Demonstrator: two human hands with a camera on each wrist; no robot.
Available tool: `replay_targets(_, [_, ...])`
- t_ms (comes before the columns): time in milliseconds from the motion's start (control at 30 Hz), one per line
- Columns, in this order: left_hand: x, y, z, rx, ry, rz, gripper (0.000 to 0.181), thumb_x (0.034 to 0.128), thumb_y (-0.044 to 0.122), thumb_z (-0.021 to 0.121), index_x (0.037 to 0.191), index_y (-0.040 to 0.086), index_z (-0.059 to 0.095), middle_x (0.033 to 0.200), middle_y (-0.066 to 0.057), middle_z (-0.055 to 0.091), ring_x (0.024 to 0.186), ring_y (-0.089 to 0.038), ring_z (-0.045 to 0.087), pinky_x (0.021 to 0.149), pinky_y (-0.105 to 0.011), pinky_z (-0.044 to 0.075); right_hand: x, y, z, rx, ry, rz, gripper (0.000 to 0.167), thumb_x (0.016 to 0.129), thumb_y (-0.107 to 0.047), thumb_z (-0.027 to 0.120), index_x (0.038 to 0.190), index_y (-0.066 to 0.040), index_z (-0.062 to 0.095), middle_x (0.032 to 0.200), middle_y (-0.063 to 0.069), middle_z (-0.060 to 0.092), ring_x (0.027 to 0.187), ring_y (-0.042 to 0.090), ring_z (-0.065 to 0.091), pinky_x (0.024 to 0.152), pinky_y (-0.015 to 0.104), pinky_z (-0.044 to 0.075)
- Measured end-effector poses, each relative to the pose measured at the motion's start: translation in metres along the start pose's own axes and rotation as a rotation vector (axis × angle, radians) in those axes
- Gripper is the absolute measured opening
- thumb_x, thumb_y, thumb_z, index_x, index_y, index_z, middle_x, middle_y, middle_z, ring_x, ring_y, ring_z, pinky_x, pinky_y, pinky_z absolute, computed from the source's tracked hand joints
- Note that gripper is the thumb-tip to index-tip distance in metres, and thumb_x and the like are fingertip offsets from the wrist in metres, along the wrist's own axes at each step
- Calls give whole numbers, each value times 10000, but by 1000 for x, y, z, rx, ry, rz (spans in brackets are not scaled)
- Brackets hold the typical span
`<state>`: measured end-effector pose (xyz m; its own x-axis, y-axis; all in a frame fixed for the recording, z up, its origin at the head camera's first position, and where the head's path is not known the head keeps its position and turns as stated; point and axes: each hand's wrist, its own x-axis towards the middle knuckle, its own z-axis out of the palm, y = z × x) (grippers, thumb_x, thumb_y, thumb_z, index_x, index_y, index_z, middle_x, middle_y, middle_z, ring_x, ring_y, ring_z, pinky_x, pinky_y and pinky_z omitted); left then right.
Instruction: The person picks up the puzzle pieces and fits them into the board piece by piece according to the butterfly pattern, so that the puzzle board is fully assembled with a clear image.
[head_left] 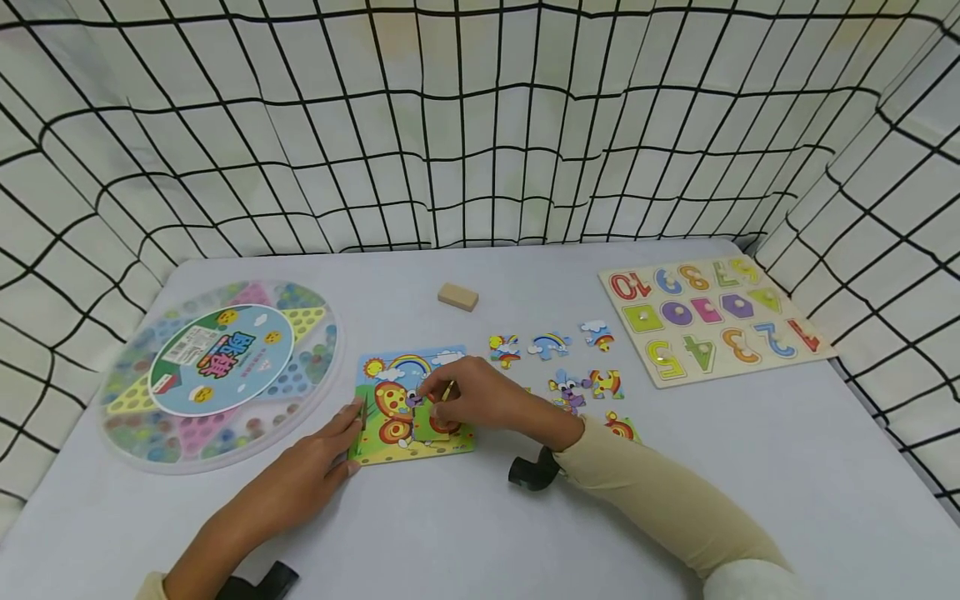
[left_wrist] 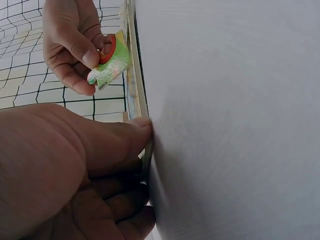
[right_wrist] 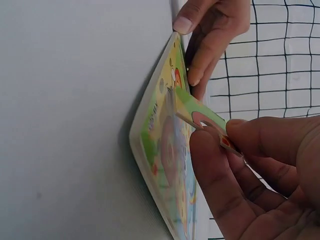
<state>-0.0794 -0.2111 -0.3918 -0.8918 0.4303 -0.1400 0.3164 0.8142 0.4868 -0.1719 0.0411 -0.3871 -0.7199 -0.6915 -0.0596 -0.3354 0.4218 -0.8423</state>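
Observation:
A picture puzzle board (head_left: 375,454) with a butterfly and a rainbow lies flat on the white table. My left hand (head_left: 311,471) holds its left edge near the front corner, the thumb (left_wrist: 140,122) against the rim. Over the board's right half, my right hand (head_left: 480,396) pinches a puzzle piece (right_wrist: 202,112) between thumb and fingers. Green with a red ring, the piece is tilted, its lower end at the board's surface. In the head view the right hand covers part of the board and of the piece.
Several loose puzzle pieces (head_left: 550,345) lie right of the board. A wooden block (head_left: 457,297) sits behind it. At the left is a round bead case (head_left: 217,446); at the right, a number-and-shape board (head_left: 712,333). Black netting (head_left: 495,125) surrounds the table.

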Motion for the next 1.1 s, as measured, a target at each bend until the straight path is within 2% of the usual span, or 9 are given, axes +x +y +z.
replay_targets(233, [0, -1, 0, -3, -2, 6, 585, 933, 110, 655, 1425, -88, 407, 1563, -205, 242, 1403, -422, 240, 1006, -545, 391, 7, -3, 11, -60, -11, 26, 215, 867, -16, 706, 1077, -62, 722, 843, -40, 633, 695, 63, 596, 622, 185, 501])
replay_targets(467, [0, -2, 0, 6, 9, 24, 581, 926, 101, 663, 1416, -94, 419, 1555, -210, 260, 1396, -422, 260, 999, -537, 401, 10, -5, 18, -301, 2, -29, 235, 897, -62, 687, 1129, -57, 722, 931, -35, 666, 765, 37, 533, 653, 136, 460])
replay_targets(567, [0, -2, 0, 10, 14, 26, 581, 927, 100, 662, 1418, -91, 418, 1556, -209, 259, 1396, -420, 263, 997, -537, 404, 9, -7, 19, -355, 16, -54, 246, 891, -66, 701, 1136, -58, 722, 929, -26, 626, 760, 50, 514, 631, 137, 445])
replay_targets(800, [0, -3, 1, 11, 15, 20, 586, 927, 100, 661, 1424, -87, 412, 1559, -204, 254, 1397, -418, 260, 1000, -536, 401, 8, -7, 21, -389, 7, -48, 256, 898, -84, 699, 1152, -68, 719, 1010, -18, 607, 815, 56, 510, 644, 135, 436])
replay_targets(1100, [0, -3, 3, 12, 24, 33, 579, 925, 91, 661, 1418, -91, 418, 1554, -209, 262, 1389, -419, 276, 999, -541, 399, 5, -4, 19, -431, -87, -105, 333, 875, -107, 720, 1204, -66, 695, 1123, 28, 572, 928, 59, 495, 724, 132, 423])
